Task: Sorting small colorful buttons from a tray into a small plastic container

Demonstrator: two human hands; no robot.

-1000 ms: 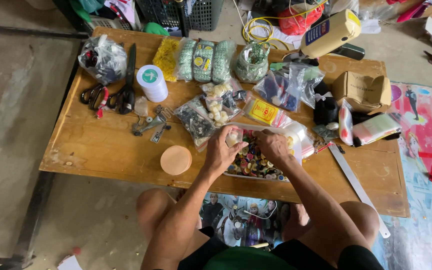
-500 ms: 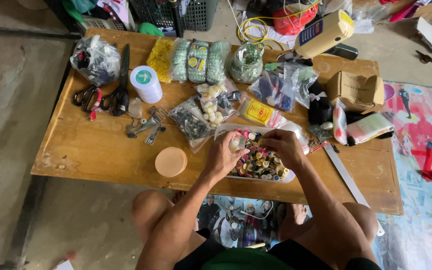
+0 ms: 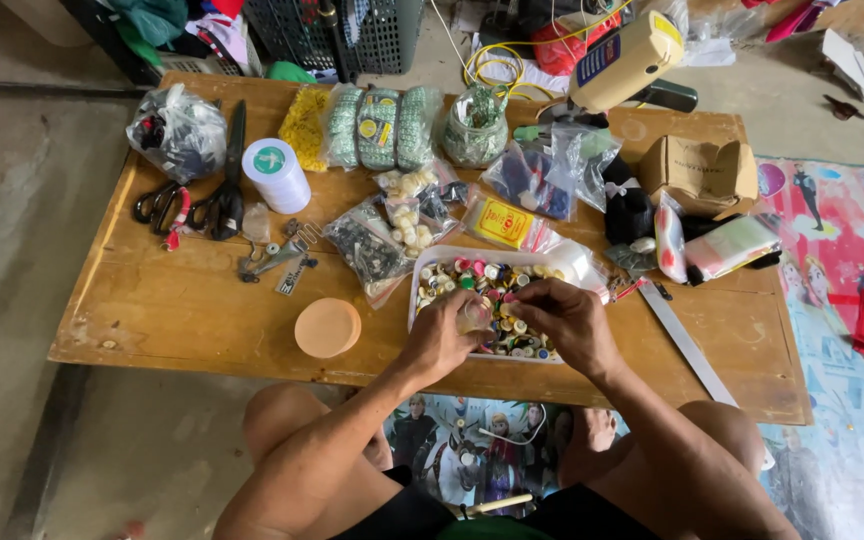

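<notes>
Since a moment ago both hands have slid toward the near edge of the white tray (image 3: 430, 268) of small coloured spools. The left hand (image 3: 444, 335) pinches a small clear piece; the right hand (image 3: 564, 316), fingers curled, picks among spools. The tray sits mid-worktop (image 3: 172, 310), round tan lid (image 3: 327, 327) to its left.

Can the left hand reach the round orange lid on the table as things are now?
Probably yes. The round orange lid lies alone on bare wood beside the left hand, nothing between them. But that hand seems to hold a small clear piece, so it is not free.
</notes>
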